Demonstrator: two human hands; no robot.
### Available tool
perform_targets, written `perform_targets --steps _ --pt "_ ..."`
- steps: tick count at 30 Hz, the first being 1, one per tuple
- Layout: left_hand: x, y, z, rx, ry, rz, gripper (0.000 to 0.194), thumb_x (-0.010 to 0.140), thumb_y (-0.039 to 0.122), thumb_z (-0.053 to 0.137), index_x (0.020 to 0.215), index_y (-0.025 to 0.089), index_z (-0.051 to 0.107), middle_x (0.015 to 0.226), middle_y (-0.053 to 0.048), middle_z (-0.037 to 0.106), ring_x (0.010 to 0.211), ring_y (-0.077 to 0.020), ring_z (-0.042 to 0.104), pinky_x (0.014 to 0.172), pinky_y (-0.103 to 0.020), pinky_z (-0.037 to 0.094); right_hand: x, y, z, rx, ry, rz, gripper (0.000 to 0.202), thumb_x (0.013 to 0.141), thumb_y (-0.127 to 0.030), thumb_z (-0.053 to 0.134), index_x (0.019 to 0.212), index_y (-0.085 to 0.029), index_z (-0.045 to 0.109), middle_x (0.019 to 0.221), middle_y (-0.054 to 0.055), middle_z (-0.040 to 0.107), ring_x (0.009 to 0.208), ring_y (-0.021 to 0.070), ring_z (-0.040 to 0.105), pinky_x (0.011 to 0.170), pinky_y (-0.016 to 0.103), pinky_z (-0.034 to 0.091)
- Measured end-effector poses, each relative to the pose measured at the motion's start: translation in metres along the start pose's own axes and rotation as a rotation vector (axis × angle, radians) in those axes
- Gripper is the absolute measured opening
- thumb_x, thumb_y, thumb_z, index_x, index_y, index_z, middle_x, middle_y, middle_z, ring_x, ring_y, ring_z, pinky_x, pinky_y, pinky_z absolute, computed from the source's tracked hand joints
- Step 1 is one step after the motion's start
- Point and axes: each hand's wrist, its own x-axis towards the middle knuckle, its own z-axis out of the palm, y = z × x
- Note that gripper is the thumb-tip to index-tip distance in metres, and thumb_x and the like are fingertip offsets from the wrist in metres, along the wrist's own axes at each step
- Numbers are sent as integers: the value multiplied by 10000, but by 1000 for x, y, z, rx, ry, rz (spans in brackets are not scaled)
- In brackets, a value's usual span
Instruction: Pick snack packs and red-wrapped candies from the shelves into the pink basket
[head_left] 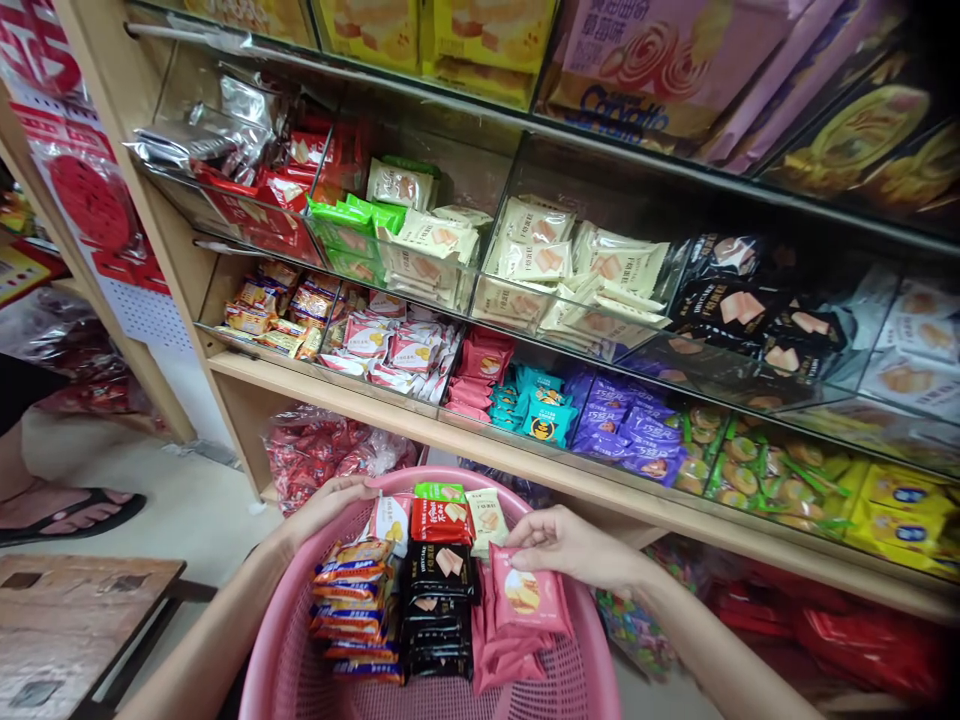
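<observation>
Forearms come in low from both sides over the pink basket [300, 660]. The right hand [566, 545] bends at the wrist, fingers pinching a pink snack packet [525, 597] atop the pink stack. The left hand [326, 505] curls over the far rim, apparently touching a white packet [391, 520]; its grip is unclear.

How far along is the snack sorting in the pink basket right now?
Done: the pink basket already holds neat rows of orange packets, black packets and pink packets. In hand: the right hand pinches another pink packet over its row, while the left hand grips the rim. Left: bare mesh shows on both sides of the rows.
</observation>
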Motion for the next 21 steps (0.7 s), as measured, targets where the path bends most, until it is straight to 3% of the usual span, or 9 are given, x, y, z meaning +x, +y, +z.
perform_targets --steps 10,16,21 --pt "2 -4 -1 6 16 -15 224 651 325 717 760 173 593 669 -13 660 569 -131 594 526 -197 455 7 12 5 -53 -43 -33 308 679 -405 689 863 -159 681 773 8 657 677 124 559 675 277 447" --pt "1 -1 1 15 17 -12 230 648 318 720 783 169 607 686 -13 664 580 -131 599 545 -201 461 1 9 11 -372 137 -94 202 736 -368 629 784 -174 660 743 9 654 660 146 553 603 268 421" --pt "2 -2 0 8 -20 7 216 659 315 711 752 161 592 653 -2 648 557 -122 588 515 -193 440 -9 3 18 -609 303 -90 155 745 -357 620 837 -234 644 891 6 664 861 203 576 747 316 422"
